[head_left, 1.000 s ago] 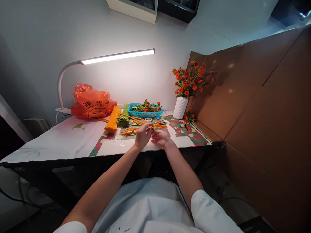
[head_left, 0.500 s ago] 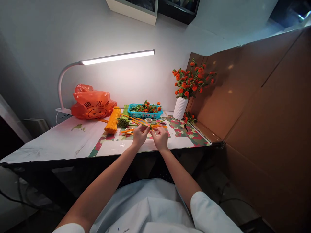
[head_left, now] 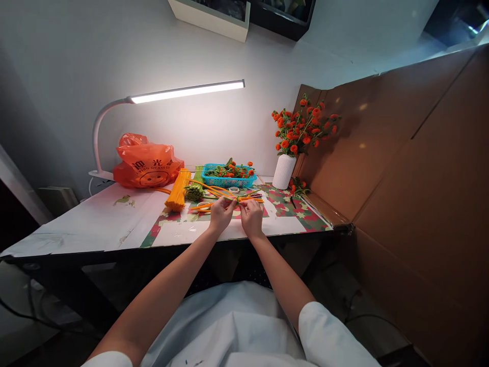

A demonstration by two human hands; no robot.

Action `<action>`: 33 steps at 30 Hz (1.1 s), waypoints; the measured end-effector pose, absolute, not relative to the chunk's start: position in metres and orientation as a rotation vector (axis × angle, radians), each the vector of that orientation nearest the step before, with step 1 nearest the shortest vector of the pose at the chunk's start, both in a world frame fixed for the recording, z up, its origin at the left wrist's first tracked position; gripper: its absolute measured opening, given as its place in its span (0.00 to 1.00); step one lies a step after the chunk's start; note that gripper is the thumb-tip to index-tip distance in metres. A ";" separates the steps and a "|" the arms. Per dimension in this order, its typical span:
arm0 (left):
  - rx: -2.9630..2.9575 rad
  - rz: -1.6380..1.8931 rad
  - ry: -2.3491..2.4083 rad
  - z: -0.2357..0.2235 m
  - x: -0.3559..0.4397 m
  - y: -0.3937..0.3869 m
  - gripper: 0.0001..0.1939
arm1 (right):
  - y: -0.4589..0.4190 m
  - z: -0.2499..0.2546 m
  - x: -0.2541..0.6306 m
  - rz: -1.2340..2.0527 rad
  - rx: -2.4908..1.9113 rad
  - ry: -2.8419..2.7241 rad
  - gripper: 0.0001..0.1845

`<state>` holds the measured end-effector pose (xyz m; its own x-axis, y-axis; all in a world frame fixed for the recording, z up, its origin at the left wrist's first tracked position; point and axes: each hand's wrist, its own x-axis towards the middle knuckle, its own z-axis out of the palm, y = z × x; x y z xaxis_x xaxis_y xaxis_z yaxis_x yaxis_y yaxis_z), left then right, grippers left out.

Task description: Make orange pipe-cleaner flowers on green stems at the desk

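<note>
My left hand (head_left: 220, 215) and my right hand (head_left: 251, 217) meet over the front of the table, fingertips pinched close together. Between them is a small green pipe cleaner piece (head_left: 237, 200), gripped from both sides; its exact shape is too small to make out. Loose orange pipe cleaners (head_left: 217, 190) lie just beyond the fingers, some partly hidden by the hands. A white tape roll (head_left: 234, 190) rests behind the hands, and a second roll (head_left: 203, 205) is beside my left hand. To the left lie a thick orange pipe cleaner bundle (head_left: 178, 191) and a green pipe cleaner bundle (head_left: 194, 191).
A blue basket (head_left: 229, 181) holds orange flowers with green stems. Right of it stands a white vase (head_left: 283, 172) of similar flowers. An orange plastic bag (head_left: 148, 162) sits under the desk lamp (head_left: 187, 91). Tall cardboard (head_left: 412, 153) walls the right side.
My right hand's fingers have shifted slightly and turned more upright around the green piece. My left hand stays nearly in place. The view has moved a little.
</note>
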<state>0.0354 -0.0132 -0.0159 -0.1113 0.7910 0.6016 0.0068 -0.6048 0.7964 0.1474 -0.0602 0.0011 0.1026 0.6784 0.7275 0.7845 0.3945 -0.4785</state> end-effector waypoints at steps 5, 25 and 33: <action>1.556 1.740 0.901 -0.012 0.035 -0.017 0.16 | -0.061 0.000 0.148 -0.262 -1.338 -1.701 0.10; 1.771 1.853 1.273 -0.008 0.033 -0.020 0.12 | -0.047 0.007 0.148 -0.555 -1.439 -2.081 0.13; 1.841 1.829 1.373 -0.010 0.032 -0.017 0.11 | -0.041 0.000 0.143 -0.399 -1.456 -1.988 0.12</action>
